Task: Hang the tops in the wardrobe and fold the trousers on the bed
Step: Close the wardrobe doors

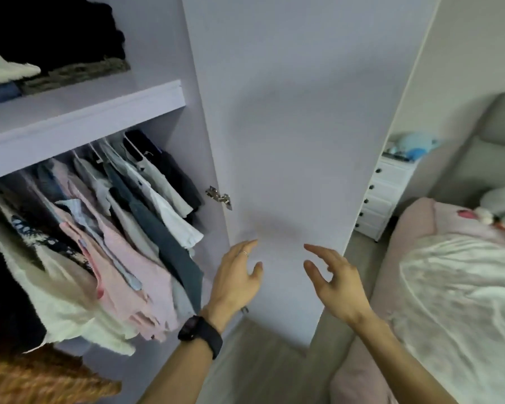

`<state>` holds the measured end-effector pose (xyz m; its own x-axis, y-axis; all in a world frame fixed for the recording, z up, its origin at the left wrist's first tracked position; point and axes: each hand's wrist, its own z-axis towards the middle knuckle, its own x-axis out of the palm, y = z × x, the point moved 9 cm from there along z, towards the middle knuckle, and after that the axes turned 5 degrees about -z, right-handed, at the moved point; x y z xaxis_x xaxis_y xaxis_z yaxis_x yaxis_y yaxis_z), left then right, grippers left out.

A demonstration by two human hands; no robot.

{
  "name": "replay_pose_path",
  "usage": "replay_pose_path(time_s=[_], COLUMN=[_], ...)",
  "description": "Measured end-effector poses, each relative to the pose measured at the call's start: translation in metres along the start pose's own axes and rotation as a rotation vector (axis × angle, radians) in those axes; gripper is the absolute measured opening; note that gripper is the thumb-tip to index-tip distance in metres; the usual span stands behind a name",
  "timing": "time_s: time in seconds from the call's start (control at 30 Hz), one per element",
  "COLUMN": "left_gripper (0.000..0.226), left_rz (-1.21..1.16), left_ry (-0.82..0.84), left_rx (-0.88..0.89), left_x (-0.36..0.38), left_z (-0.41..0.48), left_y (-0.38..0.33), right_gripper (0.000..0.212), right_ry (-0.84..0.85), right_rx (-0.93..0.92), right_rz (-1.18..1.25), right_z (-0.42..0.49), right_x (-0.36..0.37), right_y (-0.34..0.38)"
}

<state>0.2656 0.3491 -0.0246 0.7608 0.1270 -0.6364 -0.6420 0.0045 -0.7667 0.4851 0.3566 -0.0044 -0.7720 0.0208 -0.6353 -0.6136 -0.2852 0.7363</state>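
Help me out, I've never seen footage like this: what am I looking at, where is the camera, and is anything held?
There is no machine here: a person wears a camera on the head, looking forward and down, so you see their own arms. The left hand, with a dark watch on its wrist, and the right hand are both open and hold nothing, raised in front of the open wardrobe door. To the left, tops hang under a shelf with folded clothes on it. The bed is on the right, a white chest of drawers further back.
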Motion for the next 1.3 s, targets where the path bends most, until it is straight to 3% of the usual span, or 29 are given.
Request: replay_pose_path(time_s=[0.13,0.2,0.47,0.67,1.0,1.13,1.3], left_gripper=[0.052,0.055,0.068,0.072,0.048,0.043,0.042], left_rz=[-0.056,-0.094,-0.058,0.04,-0.229,-0.391,-0.579], left_ry=[0.008,-0.003,-0.225,-0.216,-0.113,-0.149,-0.34], left_rx=[0.225,0.291,0.527,0.603,0.501,0.336,0.223], left_x=[0.016,0.019,0.012,0.01,-0.023,-0.052,-0.095], left_z=[0.03,0.041,0.068,0.073,-0.016,-0.058,-0.11], left_y=[-0.077,-0.108,-0.187,-0.18,-0.108,-0.061,-0.001], right_gripper=[0.028,0.03,0.031,0.029,0.035,0.035,0.029], right_ry=[-0.296,-0.354,-0.206,-0.284,-0.288,-0.173,0.069], right_rx=[0.152,0.198,0.164,0.092,-0.024,-0.191,-0.296], right_rz=[0.119,0.179,0.421,0.469,0.495,0.475,0.446], right_z=[-0.004,0.006,0.057,0.053,-0.022,-0.045,-0.049], right_x=[-0.068,-0.089,-0.113,-0.111,-0.046,-0.004,0.058], right_y=[-0.024,-0.03,-0.022,-0.015,0.036,0.079,0.13])
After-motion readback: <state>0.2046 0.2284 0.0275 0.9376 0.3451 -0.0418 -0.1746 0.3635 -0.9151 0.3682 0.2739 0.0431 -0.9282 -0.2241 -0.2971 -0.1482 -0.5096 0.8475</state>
